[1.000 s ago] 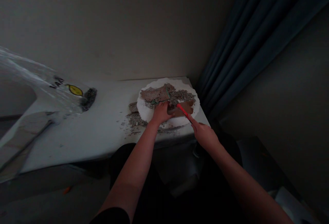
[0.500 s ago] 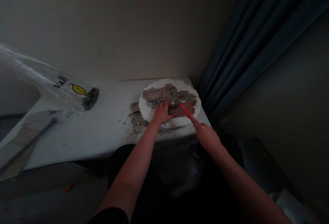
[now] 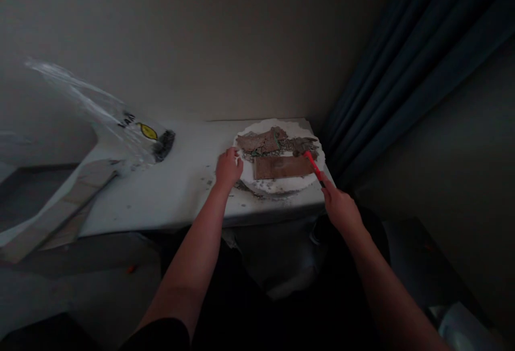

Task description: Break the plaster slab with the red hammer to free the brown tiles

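Note:
A round white plate sits at the right end of a white table. On it lie a flat brown rectangular slab and grey-brown broken pieces. My right hand is closed on a red-handled tool whose tip rests among the crumbs at the plate's right. My left hand is at the plate's left rim, fingers curled over rubble on the table; I cannot make out whether it holds any.
A clear plastic bag with a yellow label and dark contents lies on the table's left part. A pale board leans at the left. Dark curtains hang at the right. A wall stands behind the table.
My left hand has left the middle of the plate and moved left to its rim, uncovering the brown slab. The red tool's tip has shifted toward the plate's right side.

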Demonstrator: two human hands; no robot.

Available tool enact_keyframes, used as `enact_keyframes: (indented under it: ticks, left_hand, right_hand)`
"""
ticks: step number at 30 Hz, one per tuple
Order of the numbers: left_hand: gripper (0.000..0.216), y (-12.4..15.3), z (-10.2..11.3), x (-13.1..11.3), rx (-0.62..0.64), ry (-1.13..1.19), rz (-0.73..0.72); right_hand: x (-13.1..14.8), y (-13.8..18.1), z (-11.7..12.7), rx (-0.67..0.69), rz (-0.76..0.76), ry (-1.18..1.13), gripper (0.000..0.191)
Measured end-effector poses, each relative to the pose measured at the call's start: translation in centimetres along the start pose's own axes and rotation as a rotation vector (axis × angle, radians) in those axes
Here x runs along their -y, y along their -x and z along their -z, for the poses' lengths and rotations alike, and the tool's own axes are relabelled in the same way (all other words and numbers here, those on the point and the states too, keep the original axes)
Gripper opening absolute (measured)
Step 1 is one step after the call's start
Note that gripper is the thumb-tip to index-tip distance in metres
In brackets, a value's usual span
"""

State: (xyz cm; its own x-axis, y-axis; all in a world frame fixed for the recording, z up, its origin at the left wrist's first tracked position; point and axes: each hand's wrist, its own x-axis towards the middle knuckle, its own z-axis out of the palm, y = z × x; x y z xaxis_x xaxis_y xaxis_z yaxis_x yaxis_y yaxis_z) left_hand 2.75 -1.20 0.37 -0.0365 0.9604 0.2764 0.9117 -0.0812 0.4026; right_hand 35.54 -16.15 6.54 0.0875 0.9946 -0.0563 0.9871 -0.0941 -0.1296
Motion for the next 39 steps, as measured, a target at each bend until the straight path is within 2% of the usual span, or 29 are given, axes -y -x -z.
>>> enact_keyframes:
  ticks: [1, 3, 5, 7, 9, 14, 21, 28, 30, 32, 35, 39]
  left_hand:
    - [0.035, 0.4, 0.7, 1.4, 0.041, -0.068, 0.065]
    - [0.024, 1.5, 1.4, 3.8, 0.227, -0.195, 0.127]
    - [0.015, 3.0, 1.4, 5.5, 0.451, -0.29, 0.097]
    - [0.013, 4.6, 0.7, 6.5, 0.583, -0.326, 0.01]
    - [0.016, 5.9, -0.3, 6.9, 0.61, -0.325, -0.024]
    - [0.019, 7.6, -1.8, 6.7, 0.586, -0.335, -0.034]
    - [0.023, 7.2, -1.4, 6.9, 0.558, -0.4, -0.039]
    - [0.017, 7.4, -1.8, 6.7, 0.638, -0.447, -0.101]
    - [0.016, 7.5, -1.8, 6.4, 0.619, -0.443, -0.101]
    - [0.015, 7.1, -1.5, 6.1, 0.54, -0.418, -0.054]
    - [0.014, 5.5, -1.0, 5.3, 0.319, -0.298, 0.086]
    - [0.029, 2.2, -1.2, 1.9, -0.003, 0.128, 0.14]
  right_hand:
    - [-0.5, 0.0, -0.2, -0.009, -0.019, -0.019, 0.059]
    - [-1.3, 0.0, -0.9, -0.006, -0.044, -0.043, 0.057]
    - [-1.8, 0.0, -1.7, 0.0, -0.053, -0.057, 0.057]
    - [-1.9, 0.1, -2.5, -0.006, -0.047, -0.062, 0.056]
    - [-1.9, 0.2, -2.9, -0.012, -0.04, -0.06, 0.057]
    - [-2.2, 0.2, -3.3, -0.024, -0.026, -0.1, 0.058]
    - [-2.6, -0.1, -3.3, -0.037, -0.037, -0.177, 0.057]
    - [-3.1, -0.3, -3.3, -0.026, -0.028, -0.251, 0.056]
    - [-3.2, -0.4, -3.4, -0.022, -0.022, -0.253, 0.056]
    - [-3.3, -0.4, -3.5, -0.016, -0.024, -0.244, 0.056]
    - [-3.4, -0.4, -3.6, -0.009, -0.033, -0.244, 0.057]
    - [-3.5, -0.5, -3.7, -0.009, -0.037, -0.271, 0.057]
